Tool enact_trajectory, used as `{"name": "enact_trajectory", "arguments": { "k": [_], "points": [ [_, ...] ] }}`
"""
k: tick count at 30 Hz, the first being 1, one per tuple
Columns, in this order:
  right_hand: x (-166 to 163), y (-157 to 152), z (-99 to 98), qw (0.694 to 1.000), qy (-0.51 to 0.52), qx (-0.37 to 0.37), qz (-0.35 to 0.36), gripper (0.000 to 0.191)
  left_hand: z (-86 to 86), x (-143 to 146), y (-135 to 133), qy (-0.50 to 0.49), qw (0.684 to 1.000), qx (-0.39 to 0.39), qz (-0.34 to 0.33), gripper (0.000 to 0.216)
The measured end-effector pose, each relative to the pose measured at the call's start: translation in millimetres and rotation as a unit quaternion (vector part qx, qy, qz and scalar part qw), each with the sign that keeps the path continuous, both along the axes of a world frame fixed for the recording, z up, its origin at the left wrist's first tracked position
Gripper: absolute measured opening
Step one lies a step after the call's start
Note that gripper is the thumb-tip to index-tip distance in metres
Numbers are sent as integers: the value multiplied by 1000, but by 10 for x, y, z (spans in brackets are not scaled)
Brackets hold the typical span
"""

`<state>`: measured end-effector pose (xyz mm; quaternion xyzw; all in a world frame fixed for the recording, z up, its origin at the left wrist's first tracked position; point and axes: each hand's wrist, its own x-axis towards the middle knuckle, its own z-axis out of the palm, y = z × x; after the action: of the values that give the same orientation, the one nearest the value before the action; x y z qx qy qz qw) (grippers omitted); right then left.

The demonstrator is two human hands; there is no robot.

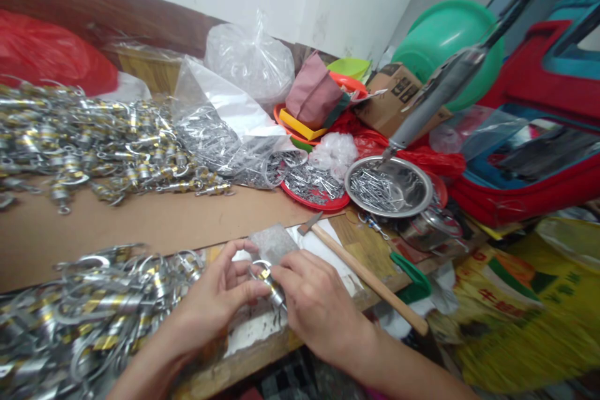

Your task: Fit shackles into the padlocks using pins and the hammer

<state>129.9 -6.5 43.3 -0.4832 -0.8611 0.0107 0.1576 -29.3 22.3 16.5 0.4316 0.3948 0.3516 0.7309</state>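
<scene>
Between my two hands is a small silver metal fitting [274, 290] with a brass-coloured part and a curved ring at its top. My left hand [225, 290] pinches its upper left side with thumb and fingers. From the right, my right hand [314, 300] closes round the fitting's other side, its fingertips partly hiding it. Just behind the hands lies a flat grey metal block [272, 239]. A hammer [360, 269] with a wooden handle rests right of my right hand, its head towards the back.
Piles of similar fittings [103, 319] lie at left, front and back. Metal pins fill a clear bag [215, 144], a red plate [323, 205] and a steel bowl [407, 190]. A grey power screwdriver [435, 87] hangs above the bowl. A green handle [412, 278] sits at the table edge.
</scene>
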Motion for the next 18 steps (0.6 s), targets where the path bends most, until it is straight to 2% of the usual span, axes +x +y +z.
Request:
{"name": "enact_trajectory", "arguments": {
  "k": [3, 8, 11, 13, 16, 17, 18],
  "points": [
    [-3, -29, 23, 1000, -12, -13, 0, 21, 5, 4, -1, -11, 1000, -5, -1, 39],
    [-10, -151, 47, 997, 23, -70, -2, 35, -19, 4, 10, -26, 1000, -11, -3, 39],
    [61, -185, 20, 993, 76, -94, -1, 43, -30, 5, 15, -29, 999, -14, -6, 41],
    [215, -145, -18, 987, 140, -74, -6, 43, -25, 6, 14, -21, 1000, -14, -6, 42],
    [605, -5, -132, 979, 159, 22, -123, 34, 7, 9, 8, -1, 1000, -15, -4, 44],
    [750, 44, -187, 977, 125, 29, -168, 33, 23, 10, 6, 3, 1000, -14, -3, 44],
    [886, 85, -244, 978, 84, 6, -193, 34, 38, 12, 4, 8, 1000, -13, -2, 44]
  ]
}}
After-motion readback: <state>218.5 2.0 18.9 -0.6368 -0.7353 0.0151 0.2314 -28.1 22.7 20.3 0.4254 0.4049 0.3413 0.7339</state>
